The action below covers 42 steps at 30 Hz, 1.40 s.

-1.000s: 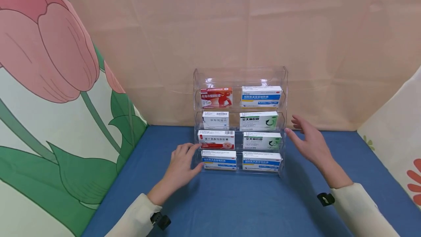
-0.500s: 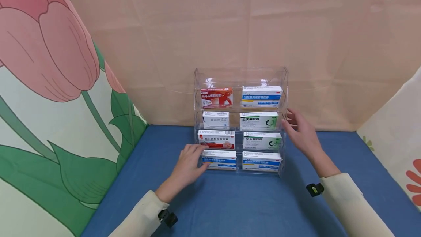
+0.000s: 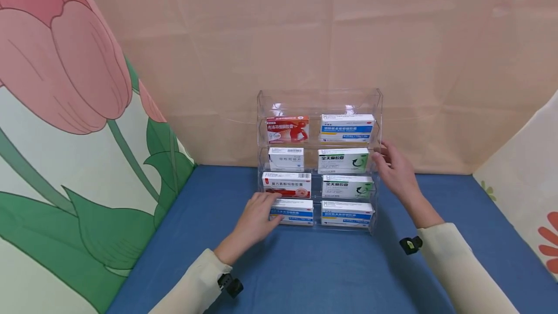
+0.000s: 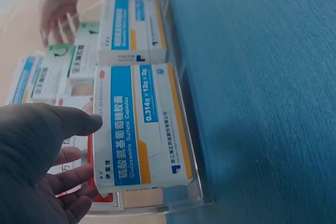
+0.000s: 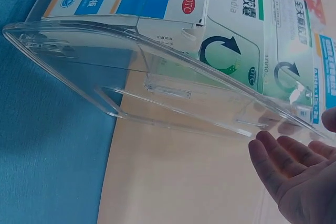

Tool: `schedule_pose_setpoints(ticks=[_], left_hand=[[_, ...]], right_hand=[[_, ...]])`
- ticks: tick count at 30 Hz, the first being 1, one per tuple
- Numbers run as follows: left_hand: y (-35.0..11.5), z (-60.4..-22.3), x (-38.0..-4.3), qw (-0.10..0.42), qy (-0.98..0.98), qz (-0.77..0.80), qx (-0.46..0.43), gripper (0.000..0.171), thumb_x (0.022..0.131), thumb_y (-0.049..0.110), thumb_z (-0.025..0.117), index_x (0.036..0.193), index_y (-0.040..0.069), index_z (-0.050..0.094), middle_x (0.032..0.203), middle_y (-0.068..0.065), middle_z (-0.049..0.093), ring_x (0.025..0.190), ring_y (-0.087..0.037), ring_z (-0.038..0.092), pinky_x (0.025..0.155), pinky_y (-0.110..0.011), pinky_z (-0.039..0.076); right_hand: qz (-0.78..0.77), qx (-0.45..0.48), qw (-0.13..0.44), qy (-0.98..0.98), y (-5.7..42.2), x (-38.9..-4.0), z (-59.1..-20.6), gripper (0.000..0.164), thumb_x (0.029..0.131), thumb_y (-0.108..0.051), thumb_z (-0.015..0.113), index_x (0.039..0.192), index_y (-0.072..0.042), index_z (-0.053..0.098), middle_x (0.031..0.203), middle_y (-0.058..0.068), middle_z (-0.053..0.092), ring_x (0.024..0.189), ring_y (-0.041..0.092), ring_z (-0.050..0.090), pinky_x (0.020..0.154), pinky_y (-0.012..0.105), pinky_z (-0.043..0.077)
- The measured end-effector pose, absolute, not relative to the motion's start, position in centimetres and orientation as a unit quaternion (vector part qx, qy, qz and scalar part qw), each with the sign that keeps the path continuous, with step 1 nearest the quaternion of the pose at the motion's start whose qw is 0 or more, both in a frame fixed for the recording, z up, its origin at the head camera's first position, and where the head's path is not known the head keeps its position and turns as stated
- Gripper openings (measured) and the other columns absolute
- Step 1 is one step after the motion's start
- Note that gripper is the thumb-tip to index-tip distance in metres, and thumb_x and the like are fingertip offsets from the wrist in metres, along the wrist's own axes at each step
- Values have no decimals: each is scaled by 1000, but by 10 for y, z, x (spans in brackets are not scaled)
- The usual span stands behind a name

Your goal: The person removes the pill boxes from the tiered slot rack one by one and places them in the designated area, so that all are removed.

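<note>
Pinching the near-left flat white-and-blue cardboard box [image 3: 298, 212] squarely suits your wide left grip [image 3: 256, 215]; steady the tiered clear-plastic rack [image 3: 319, 97] with your wide right grip [image 3: 397, 174].

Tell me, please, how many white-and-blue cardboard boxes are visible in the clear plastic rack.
3: top-right box, bottom-left box partly behind the left hand, bottom-right box; others may be hidden.

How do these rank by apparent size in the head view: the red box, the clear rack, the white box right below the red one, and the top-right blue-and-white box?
1. clear rack
2. blue-and-white box
3. red box
4. white box
</note>
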State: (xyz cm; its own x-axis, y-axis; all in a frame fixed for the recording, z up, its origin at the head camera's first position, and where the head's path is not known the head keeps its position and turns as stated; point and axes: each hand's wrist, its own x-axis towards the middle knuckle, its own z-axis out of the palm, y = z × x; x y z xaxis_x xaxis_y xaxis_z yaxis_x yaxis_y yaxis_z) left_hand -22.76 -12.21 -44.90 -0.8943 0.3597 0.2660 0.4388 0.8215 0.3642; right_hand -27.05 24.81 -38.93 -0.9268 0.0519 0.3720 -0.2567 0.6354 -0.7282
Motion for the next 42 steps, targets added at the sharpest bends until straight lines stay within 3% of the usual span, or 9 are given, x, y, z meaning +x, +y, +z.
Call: schedule_pose_setpoints(ticks=[15,24,32,37,42], left_hand=[[-120,-454,-229,107,-949,-196,-222,49,85,14,83,131,9,64,121,-9,64,114,-28,51,94,-47,45],[-121,-456,-233,145,-941,-167,-256,32,87,5,79,117,14,71,109,-5,66,102,-24,53,86,-43,47],[-123,-446,-236,90,-944,-200,-245,28,91,12,76,118,18,72,111,-3,67,100,-21,54,86,-39,51],[-127,-437,-236,55,-934,-259,-238,29,95,15,73,123,17,68,121,-4,63,111,-24,55,92,-43,52],[-133,-422,-233,42,-920,-308,-240,32,96,15,70,127,18,66,133,-5,62,119,-25,54,97,-47,52]], right_hand=[[450,61,178,-873,251,-278,-398,57,108,-33,47,159,-16,31,144,27,51,124,47,55,96,65,48],[468,27,150,-871,251,-274,-395,59,107,-43,45,162,-32,25,151,24,48,131,47,51,99,68,45],[495,1,122,-860,250,-272,-393,61,106,-48,46,161,-33,24,153,24,44,133,46,48,101,66,44],[495,-1,127,-860,249,-272,-396,61,106,-46,47,161,-28,26,152,25,45,134,46,48,101,64,46],[499,-3,124,-857,249,-272,-396,63,105,-49,47,161,-29,25,155,23,43,136,46,47,101,63,46]])
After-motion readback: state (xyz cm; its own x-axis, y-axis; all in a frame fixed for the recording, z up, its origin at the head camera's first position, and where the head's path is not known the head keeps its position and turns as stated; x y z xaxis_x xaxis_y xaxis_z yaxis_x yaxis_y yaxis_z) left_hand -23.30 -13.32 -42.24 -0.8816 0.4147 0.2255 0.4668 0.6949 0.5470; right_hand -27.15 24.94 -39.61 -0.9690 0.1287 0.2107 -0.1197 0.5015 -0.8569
